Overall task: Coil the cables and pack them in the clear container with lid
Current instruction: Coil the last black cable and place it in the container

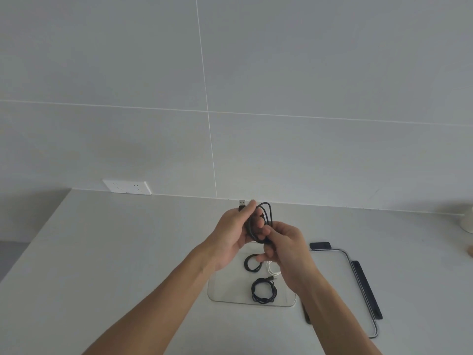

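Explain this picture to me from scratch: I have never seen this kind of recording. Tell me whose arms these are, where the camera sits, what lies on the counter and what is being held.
There is no machine here. A person wears a wide-angle camera on the head, so you look forward and down along their own bare arms, with a pale tiled wall beyond.

The left hand and the right hand are raised above a pale counter, together holding a black cable gathered into loops. Its USB plug sticks up past the left hand's fingers.

Below the hands sits a clear container, open on top. In it lie two coiled black cables and a white cable partly hidden behind the right hand.

To the right, the clear lid with dark clips lies flat on the counter. A white wall socket sits at the back left.
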`<move>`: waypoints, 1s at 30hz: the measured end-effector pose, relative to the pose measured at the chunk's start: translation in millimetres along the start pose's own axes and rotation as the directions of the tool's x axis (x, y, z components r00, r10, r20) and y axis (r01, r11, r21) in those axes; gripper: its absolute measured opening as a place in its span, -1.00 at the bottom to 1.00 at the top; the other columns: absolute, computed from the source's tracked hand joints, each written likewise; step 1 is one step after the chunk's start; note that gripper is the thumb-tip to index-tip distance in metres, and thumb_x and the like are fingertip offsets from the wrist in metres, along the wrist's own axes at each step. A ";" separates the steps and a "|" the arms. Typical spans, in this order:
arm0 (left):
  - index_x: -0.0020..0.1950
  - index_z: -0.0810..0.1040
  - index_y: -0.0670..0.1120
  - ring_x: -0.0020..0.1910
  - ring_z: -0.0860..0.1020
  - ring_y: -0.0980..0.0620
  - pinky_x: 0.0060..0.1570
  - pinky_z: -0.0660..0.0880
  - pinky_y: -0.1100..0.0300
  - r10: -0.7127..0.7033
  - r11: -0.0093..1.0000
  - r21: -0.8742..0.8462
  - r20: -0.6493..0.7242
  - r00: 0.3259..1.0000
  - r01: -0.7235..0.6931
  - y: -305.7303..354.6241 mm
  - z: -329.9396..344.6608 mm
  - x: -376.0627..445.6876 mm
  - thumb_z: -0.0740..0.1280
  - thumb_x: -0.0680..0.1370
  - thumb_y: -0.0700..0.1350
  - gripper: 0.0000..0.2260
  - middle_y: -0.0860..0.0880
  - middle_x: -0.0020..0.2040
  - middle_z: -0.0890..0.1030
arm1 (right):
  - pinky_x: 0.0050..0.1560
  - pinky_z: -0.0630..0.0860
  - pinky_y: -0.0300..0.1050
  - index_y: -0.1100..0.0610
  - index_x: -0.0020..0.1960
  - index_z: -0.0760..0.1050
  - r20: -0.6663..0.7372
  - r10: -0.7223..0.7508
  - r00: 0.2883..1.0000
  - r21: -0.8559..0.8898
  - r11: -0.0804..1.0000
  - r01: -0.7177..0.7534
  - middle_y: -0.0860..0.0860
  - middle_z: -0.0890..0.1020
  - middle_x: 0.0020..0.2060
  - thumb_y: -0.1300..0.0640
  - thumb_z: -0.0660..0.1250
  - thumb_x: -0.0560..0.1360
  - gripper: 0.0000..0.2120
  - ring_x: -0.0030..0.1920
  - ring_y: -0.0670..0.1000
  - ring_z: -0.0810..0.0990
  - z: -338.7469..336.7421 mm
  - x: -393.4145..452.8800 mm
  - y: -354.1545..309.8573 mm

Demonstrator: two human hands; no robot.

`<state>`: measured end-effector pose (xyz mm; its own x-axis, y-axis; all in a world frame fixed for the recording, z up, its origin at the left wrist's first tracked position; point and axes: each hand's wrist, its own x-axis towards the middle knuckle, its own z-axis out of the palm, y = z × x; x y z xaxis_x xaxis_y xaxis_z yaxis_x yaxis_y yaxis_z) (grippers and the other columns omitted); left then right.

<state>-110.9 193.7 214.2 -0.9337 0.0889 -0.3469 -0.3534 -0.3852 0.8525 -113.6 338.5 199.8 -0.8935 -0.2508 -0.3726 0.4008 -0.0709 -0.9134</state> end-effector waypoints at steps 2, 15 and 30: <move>-0.04 0.48 -0.18 -0.32 0.59 -0.06 -0.19 0.54 0.10 0.011 1.000 -0.009 -0.024 1.000 -0.011 -0.4 -1.5 0.2 0.18 0.72 -0.06 -0.76 -0.06 -0.35 0.48 | -0.31 0.62 -0.08 0.40 0.01 0.59 0.011 0.007 1.000 0.044 0.999 -0.007 0.11 0.52 -0.28 0.27 0.28 0.64 -0.81 -0.46 -0.02 0.33 -0.5 0.3 0.8; -0.07 0.50 -0.15 -0.50 0.28 0.12 -0.46 0.32 0.29 -0.011 0.949 -0.315 -0.137 0.990 -0.033 3.2 -7.5 7.7 0.25 0.69 -0.07 -0.79 0.05 -0.41 0.23 | -0.56 0.43 -0.36 0.20 0.01 0.52 0.183 0.249 0.951 0.707 0.639 -0.304 0.02 0.52 -0.26 0.21 0.35 0.54 -0.92 -0.56 -0.15 0.33 -7.7 -3.9 17.7; -0.19 0.34 -0.05 -0.46 0.24 0.10 -0.41 0.29 0.26 0.009 0.997 0.076 -0.241 0.970 0.010 -16.0 7.1 3.0 0.22 0.70 0.02 -0.71 0.07 -0.41 0.23 | -0.41 0.42 -0.04 0.23 -0.11 0.58 0.041 -0.079 0.996 -0.225 0.970 0.086 0.02 0.52 -0.30 0.08 0.37 0.54 -0.80 -0.39 0.01 0.38 -4.0 8.7 13.6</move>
<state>-108.5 206.6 202.3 -0.8952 -0.1386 -0.4236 -0.3663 -0.3129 0.8763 -116.7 339.3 183.6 -0.9133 -0.2838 -0.2921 0.2661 0.1272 -0.9555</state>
